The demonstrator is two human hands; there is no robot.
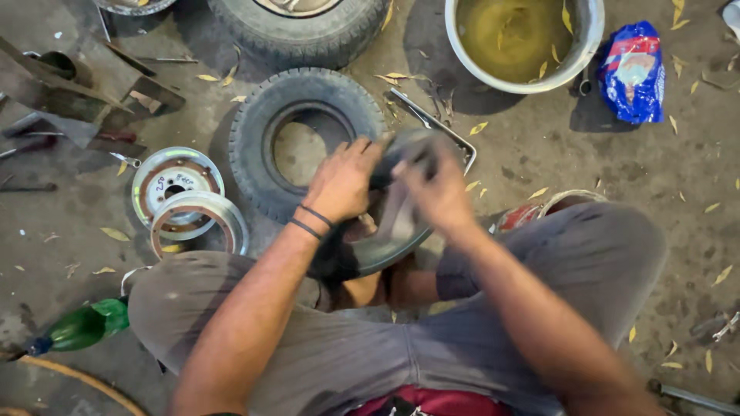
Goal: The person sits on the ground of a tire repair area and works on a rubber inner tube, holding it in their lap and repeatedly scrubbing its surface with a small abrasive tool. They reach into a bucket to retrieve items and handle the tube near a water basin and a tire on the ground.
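Left hand [341,182] and right hand [435,187] each grasp the black inner tube [389,231], beside the small tyre [254,146] on the floor.

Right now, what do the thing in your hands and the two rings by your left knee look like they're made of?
The inner tube under the left hand and right hand looks like dull black rubber: limp, folded, though blurred. The rim halves look like steel: bright silvery edges, rust-brown faces.
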